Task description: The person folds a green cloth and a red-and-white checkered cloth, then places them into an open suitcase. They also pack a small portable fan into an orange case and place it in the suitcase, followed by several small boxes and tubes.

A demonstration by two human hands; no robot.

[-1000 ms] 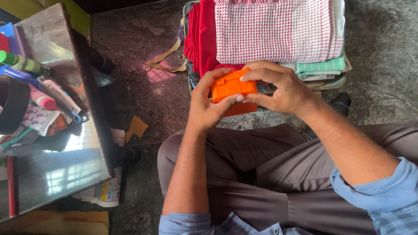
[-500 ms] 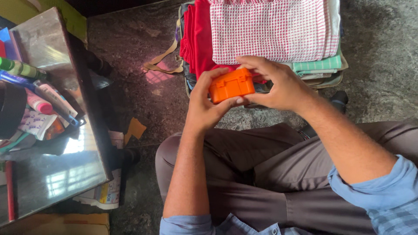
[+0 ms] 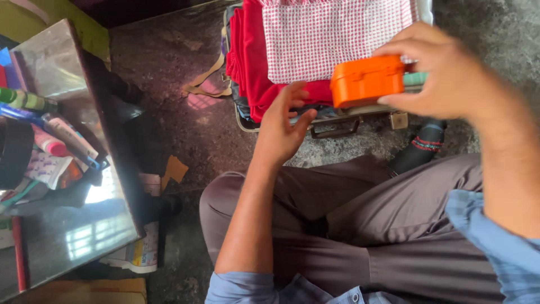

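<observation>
My right hand (image 3: pixel 450 79) grips a small orange plastic box (image 3: pixel 365 81) with a closed lid and holds it in the air over the front right part of an open suitcase (image 3: pixel 332 121). My left hand (image 3: pixel 281 126) is empty, fingers spread, hovering just in front of the suitcase's front edge by its handle. Inside the suitcase lie folded clothes: a red-and-white checked cloth (image 3: pixel 332 36) on top and red cloth (image 3: pixel 253 62) at its left. I sit cross-legged in grey trousers (image 3: pixel 349 225).
A low glossy table (image 3: pixel 73 214) stands at my left, with tubes, bottles and packets (image 3: pixel 50 141) on it. A dark bottle (image 3: pixel 422 146) lies by my right knee. Papers (image 3: pixel 140 247) and an orange scrap (image 3: pixel 175 167) lie on the stone floor.
My right hand has carried the orange box up and to the right, away from my left hand, which has let go and opened. The view shifted slightly.
</observation>
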